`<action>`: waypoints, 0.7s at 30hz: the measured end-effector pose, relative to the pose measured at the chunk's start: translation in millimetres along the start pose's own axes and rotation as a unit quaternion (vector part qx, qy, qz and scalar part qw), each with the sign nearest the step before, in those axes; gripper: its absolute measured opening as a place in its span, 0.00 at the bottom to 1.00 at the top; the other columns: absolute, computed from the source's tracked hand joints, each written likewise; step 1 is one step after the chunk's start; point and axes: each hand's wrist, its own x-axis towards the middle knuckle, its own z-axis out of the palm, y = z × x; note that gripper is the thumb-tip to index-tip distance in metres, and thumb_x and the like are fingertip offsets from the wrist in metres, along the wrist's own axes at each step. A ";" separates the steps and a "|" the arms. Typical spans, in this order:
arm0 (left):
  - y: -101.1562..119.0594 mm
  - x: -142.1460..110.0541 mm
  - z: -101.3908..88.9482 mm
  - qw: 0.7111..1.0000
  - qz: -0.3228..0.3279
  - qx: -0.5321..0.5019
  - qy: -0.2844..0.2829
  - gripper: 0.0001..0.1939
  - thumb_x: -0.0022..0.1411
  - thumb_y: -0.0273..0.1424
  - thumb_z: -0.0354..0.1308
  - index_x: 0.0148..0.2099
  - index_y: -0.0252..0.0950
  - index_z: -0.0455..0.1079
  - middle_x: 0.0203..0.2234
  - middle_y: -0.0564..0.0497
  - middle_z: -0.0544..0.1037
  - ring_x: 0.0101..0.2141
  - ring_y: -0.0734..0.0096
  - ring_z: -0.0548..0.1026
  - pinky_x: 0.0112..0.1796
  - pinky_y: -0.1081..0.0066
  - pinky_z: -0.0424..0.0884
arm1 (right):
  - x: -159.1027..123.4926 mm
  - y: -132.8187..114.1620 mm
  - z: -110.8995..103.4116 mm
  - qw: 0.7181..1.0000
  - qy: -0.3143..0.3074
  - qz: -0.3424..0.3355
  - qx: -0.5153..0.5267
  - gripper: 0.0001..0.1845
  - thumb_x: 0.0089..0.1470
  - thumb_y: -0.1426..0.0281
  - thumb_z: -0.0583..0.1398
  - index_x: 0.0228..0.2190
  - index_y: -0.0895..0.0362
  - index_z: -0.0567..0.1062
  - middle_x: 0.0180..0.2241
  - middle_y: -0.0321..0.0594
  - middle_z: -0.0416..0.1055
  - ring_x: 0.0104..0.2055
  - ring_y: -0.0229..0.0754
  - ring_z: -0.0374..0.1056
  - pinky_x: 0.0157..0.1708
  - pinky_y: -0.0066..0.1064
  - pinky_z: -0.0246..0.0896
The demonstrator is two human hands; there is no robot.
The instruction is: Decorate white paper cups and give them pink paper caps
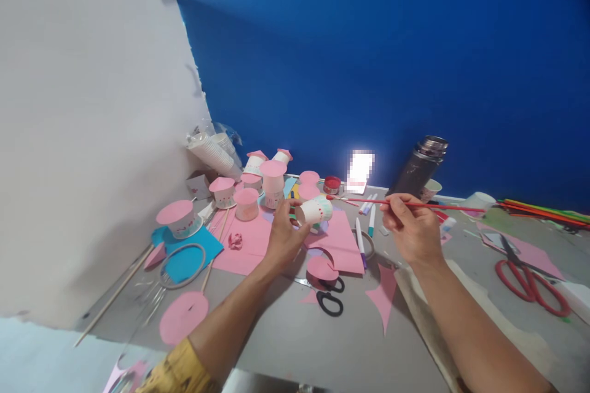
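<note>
My left hand [289, 230] is closed around a small white paper cup [314, 212], tipped on its side, with coloured marks on it. In my right hand [410, 227] is a long, thin red paintbrush [369, 201], held level. Its tip points left and lies close to the base of the cup; whether they touch I cannot tell. Below the cup lie pink paper sheets [348, 239] and a pink paper disc [322, 268]. A small pot of red paint [332, 184] stands just behind the brush tip.
Several paper cups topped with pink discs [273, 181] stand at the left. Black-handled scissors [330, 303] lie in front, red-handled scissors [530, 285] at the right. A dark thermos flask [417, 169] stands by the blue wall. Markers [360, 239] lie between my hands.
</note>
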 end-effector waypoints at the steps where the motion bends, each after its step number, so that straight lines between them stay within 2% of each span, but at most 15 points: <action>1: 0.5 -0.6 0.3 1.000 0.019 -0.002 -0.004 0.20 0.49 0.21 0.65 0.45 0.41 0.72 0.45 0.48 0.74 0.43 0.66 0.72 0.38 0.71 0.70 | 1.6 -0.2 -0.7 1.000 0.003 0.007 0.014 0.14 0.48 0.59 0.73 0.30 0.55 0.80 0.25 0.37 0.77 0.18 0.30 0.58 0.17 0.25 0.52; 3: 2.3 -1.4 0.4 0.999 0.022 -0.030 -0.012 0.19 0.49 0.21 0.65 0.44 0.41 0.73 0.46 0.47 0.74 0.46 0.64 0.73 0.38 0.72 0.72 | 4.9 -0.3 -2.3 0.999 0.011 0.020 0.033 0.16 0.46 0.58 0.74 0.29 0.55 0.80 0.24 0.36 0.76 0.17 0.29 0.57 0.16 0.24 0.51; 6: 5.5 0.3 -1.7 0.987 -0.077 -0.127 -0.055 0.21 0.47 0.22 0.67 0.46 0.39 0.72 0.45 0.46 0.76 0.43 0.62 0.76 0.35 0.71 0.73 | 8.8 0.0 -4.1 0.998 0.023 0.038 0.051 0.18 0.43 0.57 0.76 0.29 0.55 0.79 0.23 0.35 0.75 0.16 0.28 0.57 0.15 0.22 0.52; 9: 5.6 5.4 -5.4 0.945 -0.172 -0.262 -0.093 0.26 0.45 0.23 0.70 0.49 0.38 0.70 0.44 0.45 0.78 0.40 0.62 0.79 0.35 0.68 0.75 | 10.8 0.2 -4.4 0.995 0.034 0.057 0.072 0.19 0.40 0.58 0.77 0.28 0.56 0.79 0.21 0.34 0.73 0.16 0.27 0.56 0.15 0.20 0.51; 12: 1.7 10.5 -8.1 0.905 -0.213 -0.355 -0.099 0.28 0.44 0.26 0.73 0.48 0.37 0.70 0.46 0.45 0.78 0.41 0.62 0.79 0.38 0.65 0.77 | 11.9 0.1 -4.6 0.991 0.045 0.080 0.093 0.19 0.38 0.60 0.78 0.27 0.56 0.79 0.21 0.33 0.73 0.16 0.26 0.56 0.14 0.19 0.51; 14: -1.6 12.3 -8.6 0.894 -0.221 -0.377 -0.101 0.25 0.49 0.33 0.74 0.47 0.36 0.70 0.45 0.45 0.78 0.40 0.63 0.79 0.38 0.64 0.78 | 13.0 0.0 -5.5 0.988 0.050 0.098 0.109 0.19 0.37 0.60 0.78 0.26 0.56 0.79 0.21 0.32 0.72 0.17 0.26 0.56 0.14 0.18 0.51; 17: -5.4 12.6 -7.8 0.908 -0.193 -0.362 -0.088 0.22 0.53 0.39 0.72 0.46 0.35 0.70 0.45 0.45 0.78 0.38 0.65 0.78 0.37 0.65 0.77 | 15.5 -0.2 -8.5 0.982 0.044 0.121 0.140 0.19 0.36 0.61 0.78 0.26 0.56 0.78 0.21 0.31 0.71 0.17 0.25 0.55 0.14 0.16 0.49; 21: -6.7 9.4 -5.8 0.958 -0.120 -0.250 -0.068 0.22 0.55 0.36 0.70 0.50 0.35 0.72 0.45 0.46 0.78 0.40 0.66 0.78 0.39 0.68 0.75 | 18.6 -0.4 -12.3 0.978 0.036 0.128 0.160 0.18 0.37 0.62 0.78 0.27 0.55 0.79 0.22 0.30 0.71 0.17 0.25 0.54 0.14 0.17 0.49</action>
